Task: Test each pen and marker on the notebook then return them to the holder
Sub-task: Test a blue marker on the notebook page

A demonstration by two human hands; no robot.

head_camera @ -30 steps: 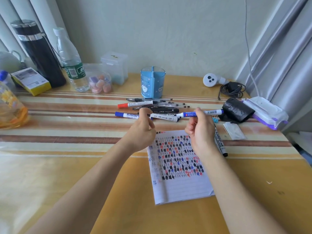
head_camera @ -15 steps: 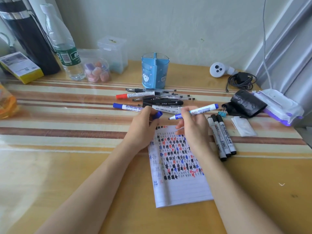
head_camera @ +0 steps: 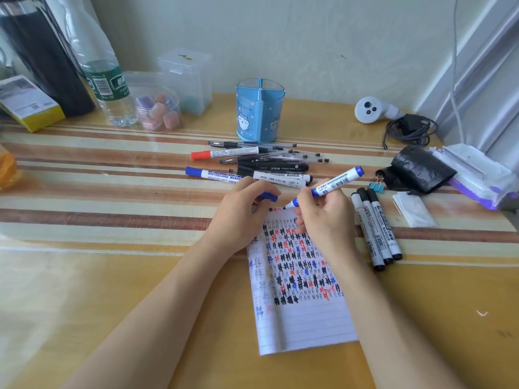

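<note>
Head view, single frame.

The right hand (head_camera: 323,220) grips an uncapped blue marker (head_camera: 334,183) in a writing hold. The barrel slants up to the right, and the nib points down-left at the top edge of the notebook (head_camera: 303,318). We cannot tell whether the nib touches the paper.

The left hand (head_camera: 241,214) sits just beside the right, the two apart. Its fingers curl round the blue cap (head_camera: 268,196), and only the cap's end pokes out past the thumb. Both hands overlap the top of the page and hide its upper rows.

The notebook lies flat on the table (head_camera: 112,276) between the forearms. Its open page is crowded with black, red and blue hash marks. Marks down the left margin are too faint to read.

The holder (head_camera: 259,110), blue, see-through and divided, stands upright at the back, well apart from the hands. We cannot make out its inside through the tinted wall. Just in front of it lies the pile of pens and markers (head_camera: 261,164). They overlap, so we do not count them. A red-capped marker (head_camera: 224,153) is the plainest.

Three black markers (head_camera: 376,228) lie side by side just right of the notebook, the leftmost partly behind the right hand. A blue binder clip (head_camera: 376,185) sits near their top ends.

Cut off by the frame: the tops of the black flask (head_camera: 42,60) and the water bottle (head_camera: 106,80) at upper left, and the wipes pack (head_camera: 477,175) at the right edge.
</note>
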